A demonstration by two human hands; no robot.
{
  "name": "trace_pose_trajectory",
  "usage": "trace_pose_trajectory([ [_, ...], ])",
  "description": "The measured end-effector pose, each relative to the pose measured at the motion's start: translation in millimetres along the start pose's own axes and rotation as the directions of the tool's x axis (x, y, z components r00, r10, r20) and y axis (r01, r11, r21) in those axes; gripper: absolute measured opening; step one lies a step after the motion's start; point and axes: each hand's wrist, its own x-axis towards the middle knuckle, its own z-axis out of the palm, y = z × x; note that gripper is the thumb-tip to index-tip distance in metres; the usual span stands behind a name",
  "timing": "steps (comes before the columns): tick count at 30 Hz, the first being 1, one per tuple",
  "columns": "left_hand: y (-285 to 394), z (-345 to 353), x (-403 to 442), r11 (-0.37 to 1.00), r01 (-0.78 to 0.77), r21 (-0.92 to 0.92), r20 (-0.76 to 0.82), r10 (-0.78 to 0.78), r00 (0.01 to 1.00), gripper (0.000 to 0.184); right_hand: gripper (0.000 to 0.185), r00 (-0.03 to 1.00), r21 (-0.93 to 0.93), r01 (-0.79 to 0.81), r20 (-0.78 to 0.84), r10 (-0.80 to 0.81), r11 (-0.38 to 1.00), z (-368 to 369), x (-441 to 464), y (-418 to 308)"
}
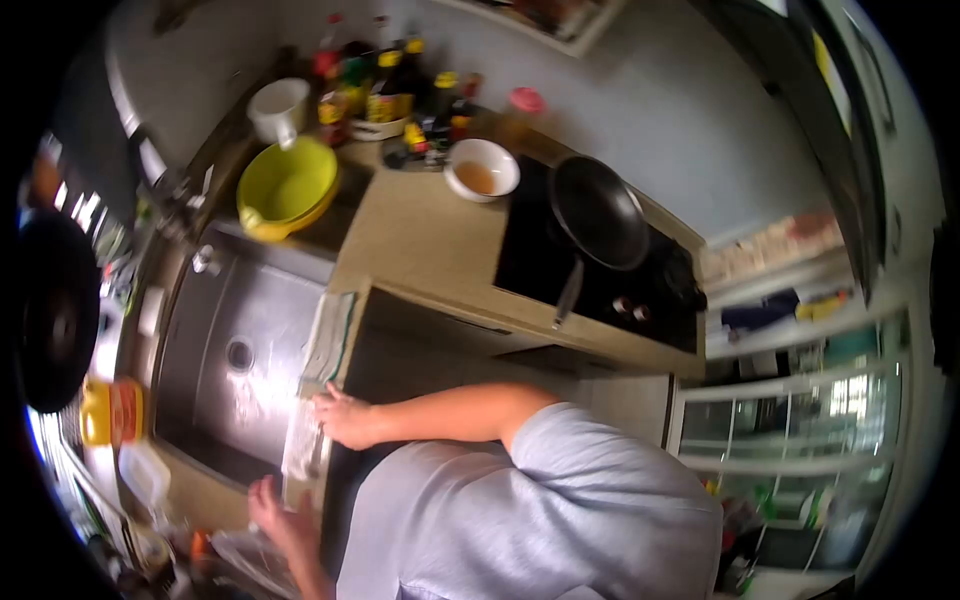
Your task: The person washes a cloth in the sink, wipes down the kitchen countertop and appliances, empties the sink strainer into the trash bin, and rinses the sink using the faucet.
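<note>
My right hand [347, 417] reaches to the front edge of the sink [215, 330], fingers stretched and apart. Its fingertips are at the near end of a pale cloth [328, 338] with a green stripe, which lies over that edge. Just below is a whitish, partly see-through thing [301, 440], too blurred to name. Lower down, by the sink's near corner, my left hand [285, 520] is open with its fingers spread. A clear plastic bag [250, 555] lies beside it. I see nothing held in either hand.
A yellow-green basin [287, 185] and a white jug [278, 110] stand beyond the sink. A white bowl [482, 170] sits near sauce bottles [390, 85]. A frying pan [600, 212] rests on the black hob [525, 250]. A yellow jug [112, 411] stands left.
</note>
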Motion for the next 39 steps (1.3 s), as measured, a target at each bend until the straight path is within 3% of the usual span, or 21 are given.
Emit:
trace_pose_trajectory([
  [1,8,24,11,0.988,-0.041,-0.147,0.119,0.058,0.991,0.061,0.025,0.999,0.012,-0.031,0.018,0.031,0.999,-5,-2,1],
  [3,15,71,16,0.956,-0.286,-0.073,0.069,0.290,0.954,0.040,0.024,0.988,0.114,-0.142,-0.051,0.149,0.983,-20,-6,-1],
  [5,8,102,19,0.936,-0.344,-0.066,0.061,0.348,0.935,0.033,0.030,0.972,0.305,-0.202,-0.053,0.228,0.931,-77,-19,-7],
  [8,4,115,24,0.943,-0.325,-0.065,0.056,0.329,0.943,0.018,0.037,0.921,0.605,-0.015,-0.303,0.247,0.796,-131,-43,-13],
  [11,-2,116,33,0.980,-0.194,-0.040,0.154,0.198,0.968,0.010,0.033,0.893,0.921,0.255,-0.341,0.294,0.294,-202,-81,-22],
  [12,-5,120,36,0.973,-0.229,0.009,0.135,0.226,0.965,0.009,0.033,0.816,0.897,0.358,-0.435,0.380,0.259,-181,-74,-8],
  [13,-3,120,37,0.970,-0.244,0.013,0.136,0.240,0.961,0.009,0.032,0.794,0.737,-0.197,-0.267,0.546,0.647,-192,-89,-9],
  [14,1,117,39,0.967,-0.246,0.061,0.179,0.232,0.956,0.009,0.030,0.819,0.257,-0.338,-0.394,0.417,0.906,-185,-109,-9],
  [15,5,114,40,0.964,-0.244,0.108,0.218,0.217,0.952,0.009,0.029,0.869,-0.305,-0.397,-0.429,0.247,0.866,-173,-129,-3],
  [16,6,114,36,0.953,-0.281,0.110,0.061,0.276,0.959,0.012,0.026,0.928,-0.105,-0.241,-0.315,0.197,0.965,-167,-143,1],
  [17,22,111,29,0.942,-0.317,0.112,-0.100,0.328,0.939,0.016,0.022,0.799,0.312,-0.115,-0.535,0.275,0.943,-170,-177,-19],
  [21,102,92,1,0.955,-0.278,-0.100,-0.220,0.251,0.942,0.025,0.014,0.552,0.349,-0.103,-0.758,0.346,0.931,-159,-289,-19],
  [22,106,98,-1,0.953,-0.296,-0.058,-0.230,0.276,0.933,0.026,0.015,0.419,0.369,-0.026,-0.840,0.345,0.929,-165,-312,-23],
  [25,136,103,-12,0.943,-0.330,-0.042,-0.262,0.308,0.914,0.025,0.016,0.291,0.551,-0.038,-0.792,0.536,0.834,-179,-384,-38],
  [27,152,101,-19,0.939,-0.336,-0.076,-0.285,0.303,0.909,0.025,0.015,0.179,0.527,0.018,-0.838,0.516,0.850,-181,-424,-32],
  [30,174,103,-25,0.984,-0.181,-0.001,-0.079,0.180,0.981,0.015,0.013,-0.047,0.535,-0.067,-0.845,0.533,0.843,-172,-482,-13],
  [31,194,105,-39,0.942,-0.337,0.002,-0.172,0.332,0.927,0.021,0.013,-0.110,0.572,-0.102,-0.820,0.562,0.814,-165,-498,-11],
  [32,200,105,-51,0.883,-0.468,0.029,-0.262,0.458,0.849,0.033,0.013,-0.149,0.627,-0.115,-0.778,0.610,0.771,-163,-510,-15],
  [33,186,110,-41,0.931,-0.358,-0.068,-0.031,0.356,0.934,0.054,0.013,-0.168,0.673,-0.119,-0.738,0.654,0.730,-161,-520,-19],
  [37,200,140,-20,0.875,-0.432,-0.219,-0.022,0.438,0.899,0.047,0.011,-0.151,0.582,-0.309,-0.811,0.565,0.752,-121,-540,-10],
  [39,230,143,-9,0.865,-0.444,-0.235,0.000,0.457,0.889,0.042,0.010,-0.154,0.667,-0.298,-0.740,0.655,0.683,-111,-542,-11],
])
